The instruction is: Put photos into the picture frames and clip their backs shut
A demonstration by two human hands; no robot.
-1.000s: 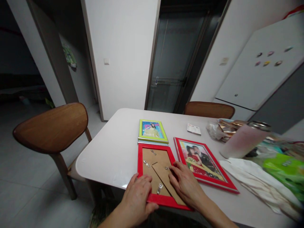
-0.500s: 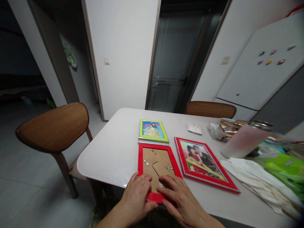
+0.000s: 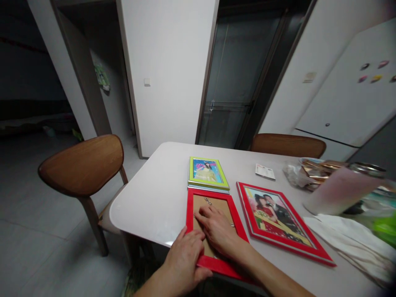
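Note:
A red picture frame (image 3: 239,225) lies face down at the table's near edge, its brown backing board (image 3: 216,204) showing. My left hand (image 3: 185,258) rests on the frame's near left corner, fingers curved over the red edge with the thumb along the front. My right hand (image 3: 218,229) lies flat on the backing board, fingers stretched toward the metal clips at its left side. A second red frame (image 3: 283,220) with a photo lies face up to the right. A green frame (image 3: 207,172) with a photo sits just beyond.
The white table (image 3: 151,198) carries a card (image 3: 265,171), a frosted bottle on its side (image 3: 340,189), wrappers (image 3: 309,171), white cloth (image 3: 346,239) and a green packet (image 3: 386,227) at the right. Wooden chairs stand at the left (image 3: 83,165) and far side (image 3: 287,145).
My right hand slid from the frame's near edge up and left across the backing board. The left hand stayed on the near left corner. The view shifted slightly to the left.

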